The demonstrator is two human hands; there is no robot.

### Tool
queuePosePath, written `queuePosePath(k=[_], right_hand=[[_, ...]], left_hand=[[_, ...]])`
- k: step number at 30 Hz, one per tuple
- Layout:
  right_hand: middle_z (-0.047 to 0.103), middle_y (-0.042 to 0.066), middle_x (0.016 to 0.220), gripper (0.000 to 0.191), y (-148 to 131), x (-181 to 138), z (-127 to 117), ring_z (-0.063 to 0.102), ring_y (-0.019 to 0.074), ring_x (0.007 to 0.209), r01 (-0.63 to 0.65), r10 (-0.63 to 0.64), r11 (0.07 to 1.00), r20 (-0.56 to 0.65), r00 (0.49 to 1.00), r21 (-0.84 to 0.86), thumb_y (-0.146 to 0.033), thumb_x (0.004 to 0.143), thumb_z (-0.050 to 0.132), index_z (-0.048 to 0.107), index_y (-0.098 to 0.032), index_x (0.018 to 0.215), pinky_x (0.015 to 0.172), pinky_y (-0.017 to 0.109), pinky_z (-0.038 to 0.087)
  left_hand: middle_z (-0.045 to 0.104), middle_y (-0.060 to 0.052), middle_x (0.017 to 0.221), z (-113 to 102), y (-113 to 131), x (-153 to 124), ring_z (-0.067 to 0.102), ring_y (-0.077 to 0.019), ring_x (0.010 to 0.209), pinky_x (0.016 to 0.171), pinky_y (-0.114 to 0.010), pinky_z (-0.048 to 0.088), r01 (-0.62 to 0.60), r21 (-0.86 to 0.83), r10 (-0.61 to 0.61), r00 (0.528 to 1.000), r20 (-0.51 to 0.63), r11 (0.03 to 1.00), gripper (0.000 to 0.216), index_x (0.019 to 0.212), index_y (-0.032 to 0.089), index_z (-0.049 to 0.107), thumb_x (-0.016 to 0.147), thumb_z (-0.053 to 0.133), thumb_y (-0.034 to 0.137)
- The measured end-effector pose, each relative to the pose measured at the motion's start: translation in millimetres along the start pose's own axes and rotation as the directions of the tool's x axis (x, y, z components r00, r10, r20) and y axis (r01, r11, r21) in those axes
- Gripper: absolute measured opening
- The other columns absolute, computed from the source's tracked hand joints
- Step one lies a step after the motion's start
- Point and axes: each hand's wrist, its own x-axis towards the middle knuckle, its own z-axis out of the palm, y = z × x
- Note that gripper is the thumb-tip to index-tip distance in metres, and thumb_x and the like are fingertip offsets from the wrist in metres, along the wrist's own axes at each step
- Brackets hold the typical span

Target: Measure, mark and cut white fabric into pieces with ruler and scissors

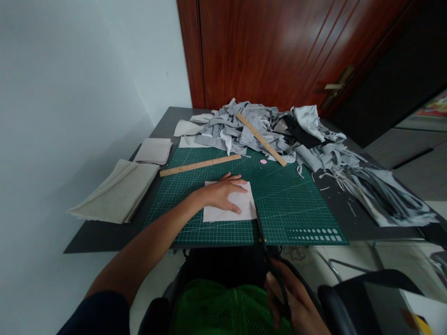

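A pale pink-white piece of fabric (247, 200) lies flat on the green cutting mat (293, 200) near its front edge. My left hand (225, 193) rests on the fabric with fingers spread, pressing it to the mat. In my right hand (291, 295), below the table edge, are the handles of black scissors (262, 239). Their blades point away from me and lie along the right edge of the fabric. Whether the blades are parted cannot be made out.
One wooden ruler (200, 165) lies across the mat; another ruler (261, 139) leans on a heap of grey fabric scraps (240, 125). Folded beige cloth (118, 190) and a smaller stack (153, 150) sit left. Grey fabric strips (394, 195) lie right. A chair (377, 298) stands below.
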Motion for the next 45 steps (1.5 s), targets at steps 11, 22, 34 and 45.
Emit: queuePosePath(k=[11,22,34,45], right_hand=[[0.056,-0.005,0.056,0.087,4.2,-0.3,2.4,0.051,0.0143,0.046,-0.005,0.005,1.000,-0.004,1.000,0.023,-0.078,0.078,0.069,0.054,-0.016,0.137,0.046,0.027,0.041],[0.056,-0.006,0.060,0.089,9.9,0.8,6.2,0.048,0.0117,0.044,-0.037,0.039,0.990,-0.013,0.999,0.137,-0.077,0.073,0.075,0.053,-0.019,0.137,0.042,0.025,0.040],[0.052,-0.006,0.049,0.091,9.8,1.8,2.5,0.051,0.0153,0.043,-0.029,0.027,0.999,0.060,0.998,0.041,-0.077,0.077,0.071,0.050,-0.015,0.141,0.044,0.027,0.042],[0.052,-0.009,0.062,0.070,21.5,19.5,-11.5,0.046,0.0081,0.038,-0.156,0.108,0.957,0.199,0.974,0.243,-0.075,0.073,0.076,0.054,-0.024,0.115,0.036,0.021,0.035]], left_hand=[[0.040,-0.009,0.165,-0.4,1.3,-0.6,0.017,-0.0324,0.159,0.129,-0.057,0.004,-0.002,-0.001,0.002,1.000,0.008,1.000,0.077,0.141,0.027,0.062,0.076,0.083,0.062],[0.040,-0.009,0.165,-1.7,3.9,-0.7,0.017,-0.0318,0.160,0.129,-0.056,0.004,0.008,0.009,-0.008,1.000,0.015,1.000,0.076,0.141,0.026,0.062,0.077,0.083,0.060],[0.041,-0.010,0.164,1.0,1.4,-1.1,0.017,-0.0328,0.159,0.129,-0.057,0.003,-0.008,-0.014,0.008,1.000,-0.009,1.000,0.076,0.140,0.025,0.063,0.076,0.082,0.063],[0.046,-0.007,0.161,0.4,3.4,-1.3,0.027,-0.0337,0.156,0.129,-0.056,0.008,-0.024,0.046,0.026,0.999,-0.033,0.999,0.077,0.138,0.030,0.065,0.072,0.082,0.067]])
